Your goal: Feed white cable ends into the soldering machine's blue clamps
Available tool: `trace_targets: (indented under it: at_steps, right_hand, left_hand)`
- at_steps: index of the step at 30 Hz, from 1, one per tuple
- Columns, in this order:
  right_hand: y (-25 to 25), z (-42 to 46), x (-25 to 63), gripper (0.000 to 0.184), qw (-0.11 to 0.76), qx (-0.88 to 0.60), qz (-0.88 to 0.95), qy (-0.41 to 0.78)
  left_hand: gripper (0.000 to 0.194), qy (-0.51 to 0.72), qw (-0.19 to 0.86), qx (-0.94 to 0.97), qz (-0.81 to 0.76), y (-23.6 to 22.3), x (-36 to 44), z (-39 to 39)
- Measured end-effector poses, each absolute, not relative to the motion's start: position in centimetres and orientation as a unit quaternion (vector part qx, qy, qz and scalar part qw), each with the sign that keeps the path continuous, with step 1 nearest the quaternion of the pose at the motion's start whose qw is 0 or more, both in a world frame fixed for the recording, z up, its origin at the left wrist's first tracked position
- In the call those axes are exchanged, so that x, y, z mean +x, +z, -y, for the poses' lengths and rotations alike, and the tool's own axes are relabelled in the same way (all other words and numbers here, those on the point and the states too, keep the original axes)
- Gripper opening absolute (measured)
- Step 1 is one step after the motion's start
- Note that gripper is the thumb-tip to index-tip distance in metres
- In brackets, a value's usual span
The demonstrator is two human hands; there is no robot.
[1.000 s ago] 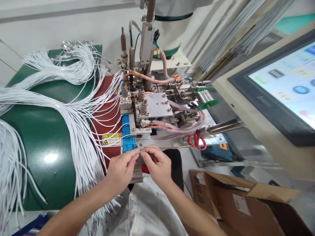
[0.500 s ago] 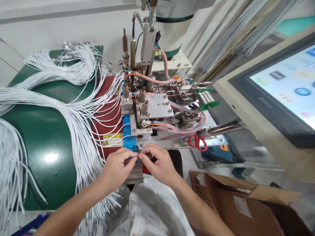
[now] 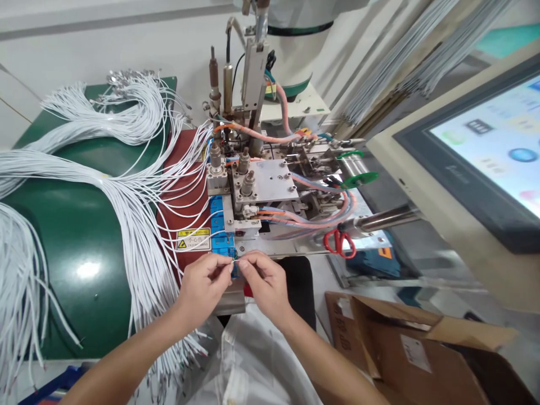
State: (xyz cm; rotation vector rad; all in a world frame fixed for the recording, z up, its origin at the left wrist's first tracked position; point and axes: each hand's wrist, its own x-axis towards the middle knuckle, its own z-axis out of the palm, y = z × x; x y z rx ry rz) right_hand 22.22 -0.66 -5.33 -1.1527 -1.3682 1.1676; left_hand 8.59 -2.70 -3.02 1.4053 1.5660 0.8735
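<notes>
My left hand (image 3: 202, 286) is closed in a pinch at the front end of a row of blue clamp blocks (image 3: 221, 239). Opposite it, my right hand (image 3: 266, 281) also pinches, thumb against forefinger. Thin wire ends (image 3: 235, 260), some greenish and some pale, show between the two sets of fingertips. The cable behind them is hidden by my left hand. White cables (image 3: 126, 225) fan out from a bundle on the left, and several run into the blue blocks.
A metal machine (image 3: 270, 180) with hoses and a solder wire spool (image 3: 356, 170) stands ahead. Red-handled scissors (image 3: 338, 243) lie at its front edge. On the right are a touch screen (image 3: 498, 146) and an open cardboard box (image 3: 405, 343). A green surface (image 3: 76, 247) lies left.
My right hand's fingertips have drawn slightly apart from my left's, and coloured wire ends now show between them. The cables and machine look the same.
</notes>
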Motion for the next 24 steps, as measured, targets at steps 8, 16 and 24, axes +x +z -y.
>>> trace_targets:
  at_steps: [8,16,24]
  right_hand:
    - [-5.4,0.5,22.1,0.010,0.480,-0.490,0.540,0.487]
    - [-5.7,0.4,22.6,0.012,0.459,-0.525,0.622,0.357]
    - [-7.5,-0.5,22.7,0.018,0.352,-0.569,0.598,0.441]
  left_hand:
    - [0.016,0.341,0.422,0.570,-0.617,-2.9,8.7,2.5]
    - [0.021,0.271,0.384,0.621,-0.627,-2.2,7.6,2.1]
    - [0.022,0.201,0.256,0.733,-0.597,-3.0,5.4,1.1]
